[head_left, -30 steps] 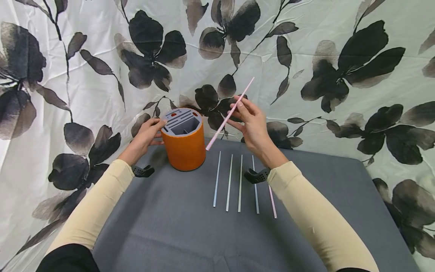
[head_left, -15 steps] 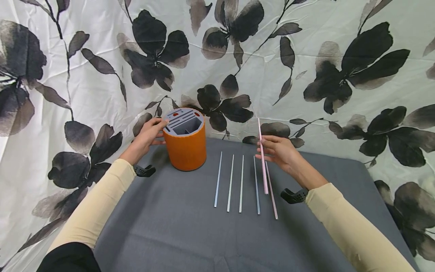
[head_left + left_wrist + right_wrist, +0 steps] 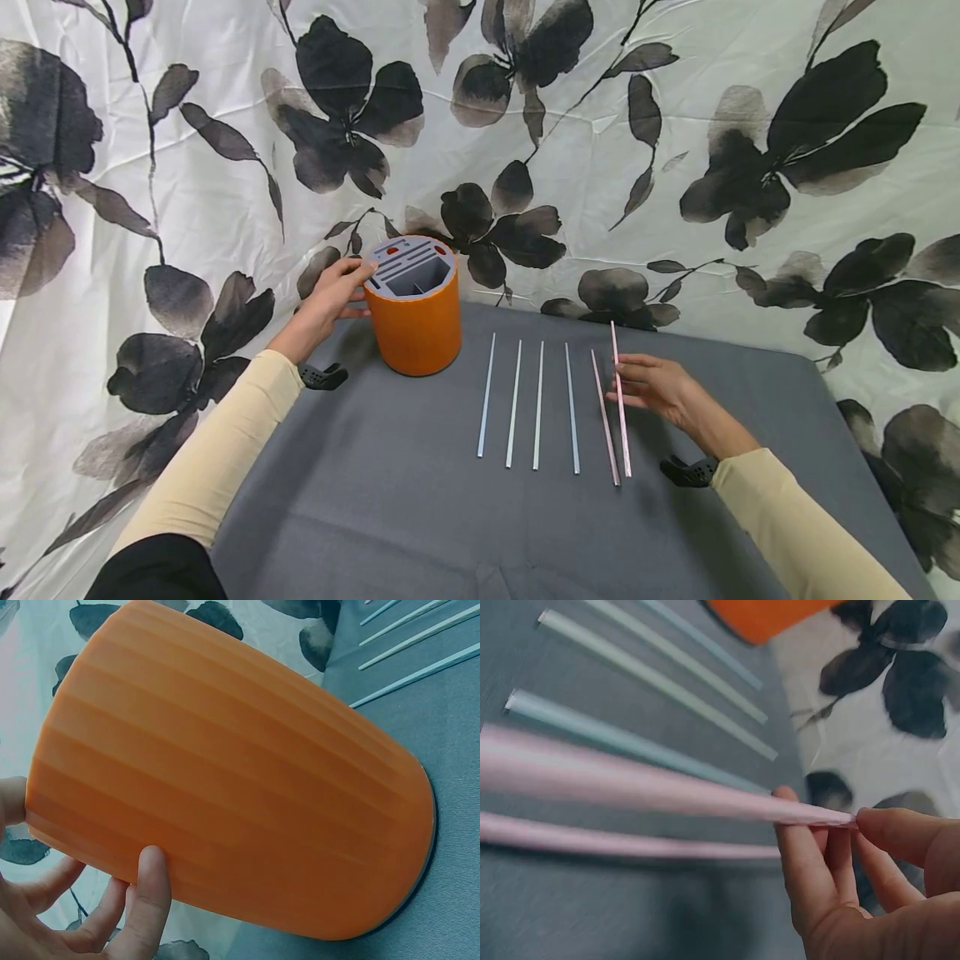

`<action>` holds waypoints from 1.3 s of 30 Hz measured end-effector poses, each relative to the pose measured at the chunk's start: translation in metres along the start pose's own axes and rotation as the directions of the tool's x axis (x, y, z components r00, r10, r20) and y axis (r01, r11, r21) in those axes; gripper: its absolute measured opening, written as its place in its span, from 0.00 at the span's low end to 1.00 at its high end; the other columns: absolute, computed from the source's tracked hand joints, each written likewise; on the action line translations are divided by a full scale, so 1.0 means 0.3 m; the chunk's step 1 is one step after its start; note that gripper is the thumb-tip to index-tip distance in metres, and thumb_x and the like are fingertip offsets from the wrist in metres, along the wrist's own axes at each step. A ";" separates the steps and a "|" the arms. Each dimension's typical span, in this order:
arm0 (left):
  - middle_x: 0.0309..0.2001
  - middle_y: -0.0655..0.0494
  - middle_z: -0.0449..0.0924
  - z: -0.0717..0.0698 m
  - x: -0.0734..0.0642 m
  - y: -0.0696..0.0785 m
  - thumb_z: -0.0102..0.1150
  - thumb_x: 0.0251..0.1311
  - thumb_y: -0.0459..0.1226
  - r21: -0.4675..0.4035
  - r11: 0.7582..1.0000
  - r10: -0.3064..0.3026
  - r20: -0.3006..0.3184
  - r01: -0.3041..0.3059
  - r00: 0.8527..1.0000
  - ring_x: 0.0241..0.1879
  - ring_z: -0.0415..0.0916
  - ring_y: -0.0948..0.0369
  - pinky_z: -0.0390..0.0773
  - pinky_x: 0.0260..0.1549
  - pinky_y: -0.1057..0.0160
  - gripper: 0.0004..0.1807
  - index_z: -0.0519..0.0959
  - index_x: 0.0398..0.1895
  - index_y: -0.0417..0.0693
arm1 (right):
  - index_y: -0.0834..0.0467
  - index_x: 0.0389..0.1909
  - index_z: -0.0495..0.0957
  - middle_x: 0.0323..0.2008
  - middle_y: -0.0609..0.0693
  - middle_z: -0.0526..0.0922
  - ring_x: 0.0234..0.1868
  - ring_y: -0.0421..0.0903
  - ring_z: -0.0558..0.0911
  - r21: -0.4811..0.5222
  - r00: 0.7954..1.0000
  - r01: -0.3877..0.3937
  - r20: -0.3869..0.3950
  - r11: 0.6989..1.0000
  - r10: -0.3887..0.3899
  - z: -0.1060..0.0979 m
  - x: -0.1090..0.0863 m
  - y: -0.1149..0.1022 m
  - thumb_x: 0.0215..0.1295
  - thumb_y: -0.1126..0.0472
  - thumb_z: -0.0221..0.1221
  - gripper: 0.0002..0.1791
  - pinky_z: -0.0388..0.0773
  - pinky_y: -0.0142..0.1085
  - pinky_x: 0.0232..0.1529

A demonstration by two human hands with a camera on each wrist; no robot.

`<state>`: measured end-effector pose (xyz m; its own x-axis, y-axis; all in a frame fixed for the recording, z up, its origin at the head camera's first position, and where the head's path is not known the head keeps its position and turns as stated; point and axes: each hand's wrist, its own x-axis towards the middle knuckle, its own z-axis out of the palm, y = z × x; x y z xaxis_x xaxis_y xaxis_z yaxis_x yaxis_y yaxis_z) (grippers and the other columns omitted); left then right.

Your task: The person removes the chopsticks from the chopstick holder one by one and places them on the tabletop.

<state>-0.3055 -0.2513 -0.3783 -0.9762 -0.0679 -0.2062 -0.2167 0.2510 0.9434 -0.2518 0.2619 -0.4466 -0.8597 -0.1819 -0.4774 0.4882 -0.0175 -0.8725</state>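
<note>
An orange round knife block (image 3: 416, 333), with slots, round holes and a larger compartment in its grey top, stands upright at the table's back left. My left hand (image 3: 330, 296) holds it by its upper left edge; in the left wrist view several fingertips (image 3: 154, 874) press against the orange side. Between thumb and fingers my right hand (image 3: 656, 392) pinches a pink straw (image 3: 622, 425), seen large in the right wrist view. Close to its left lies another pink straw (image 3: 604, 417). Whether the held straw touches the table cannot be told.
Left of the pink straws lie two blue straws (image 3: 572, 408) and two green straws (image 3: 537, 408), spaced in a row on the grey cloth-covered table (image 3: 390, 500). A floral curtain (image 3: 600, 167) hangs directly behind the table.
The right hand has moved right and down, carrying the pink straw from beside the knife block to the right end of the row. The left hand has stayed on the block.
</note>
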 end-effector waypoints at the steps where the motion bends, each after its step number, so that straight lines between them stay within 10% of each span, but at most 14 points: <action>1: 0.59 0.55 0.70 0.000 -0.001 0.000 0.56 0.72 0.60 -0.001 1.000 -0.001 -0.001 0.001 1.000 0.55 0.76 0.53 0.89 0.51 0.55 0.38 0.63 0.79 0.53 | 0.61 0.68 0.68 0.43 0.48 0.80 0.43 0.43 0.85 0.018 1.000 -0.008 -0.004 1.000 0.008 -0.013 0.004 0.017 0.79 0.68 0.55 0.21 0.87 0.47 0.58; 16: 0.58 0.57 0.70 -0.006 -0.004 -0.009 0.56 0.72 0.61 -0.009 1.000 -0.014 -0.009 0.014 1.000 0.52 0.77 0.56 0.90 0.50 0.55 0.38 0.64 0.79 0.55 | 0.70 0.72 0.67 0.31 0.44 0.87 0.32 0.39 0.87 -0.197 0.990 -0.038 -0.140 0.980 0.010 -0.098 0.030 0.159 0.76 0.67 0.59 0.27 0.91 0.37 0.39; 30: 0.56 0.58 0.70 -0.005 0.008 -0.014 0.57 0.71 0.61 -0.007 1.000 -0.029 -0.014 0.029 0.999 0.52 0.77 0.56 0.90 0.50 0.57 0.39 0.65 0.78 0.55 | 0.77 0.59 0.72 0.25 0.45 0.83 0.23 0.36 0.81 -0.492 0.951 0.106 -0.202 0.864 -0.232 -0.055 0.046 0.238 0.73 0.68 0.62 0.21 0.87 0.32 0.27; 39: 0.68 0.51 0.66 -0.041 0.039 -0.011 0.52 0.73 0.63 -0.019 0.997 -0.067 0.112 0.069 0.991 0.61 0.74 0.53 0.85 0.62 0.51 0.42 0.57 0.82 0.54 | 0.76 0.59 0.72 0.25 0.44 0.81 0.23 0.37 0.81 -0.474 0.950 0.117 -0.202 0.873 -0.237 -0.066 0.047 0.237 0.75 0.65 0.61 0.21 0.88 0.33 0.28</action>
<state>-0.3160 -0.2647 -0.3807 -0.9547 0.0245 -0.2964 -0.2834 0.2272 0.9317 -0.2321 0.2776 -0.5173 -0.9631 0.0297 -0.2676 0.2541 0.4292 -0.8667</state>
